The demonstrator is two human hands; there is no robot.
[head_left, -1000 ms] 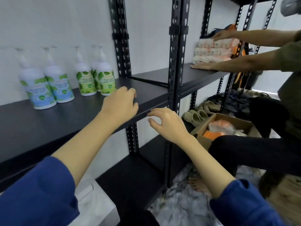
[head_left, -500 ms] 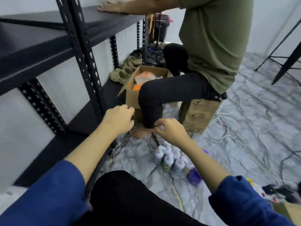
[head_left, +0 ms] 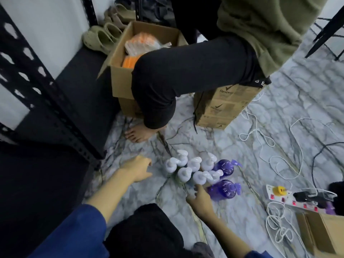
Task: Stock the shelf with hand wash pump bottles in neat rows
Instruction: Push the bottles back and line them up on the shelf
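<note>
Several white pump bottles [head_left: 193,169] stand bunched together on the marble floor, seen from above. Two purple pump bottles [head_left: 225,189] stand at their right side. My left hand [head_left: 136,169] hovers open just left of the group, fingers spread, holding nothing. My right hand [head_left: 200,197] is low at the group's near edge, fingers apart, fingertips close to the nearest white bottle and the near purple one. The black shelf's post [head_left: 46,86] and bottom board rise at the left.
Another person sits on a cardboard box [head_left: 225,107], a bare foot [head_left: 138,134] just beyond the bottles. An open carton [head_left: 119,75] with orange packs stands behind. White cables [head_left: 279,164] and a power strip [head_left: 290,197] lie to the right; another carton [head_left: 320,231] at lower right.
My view swung from the shelf down to the floor. Both hands dropped from shelf height to the bottles on the floor, and my right hand reached their near edge.
</note>
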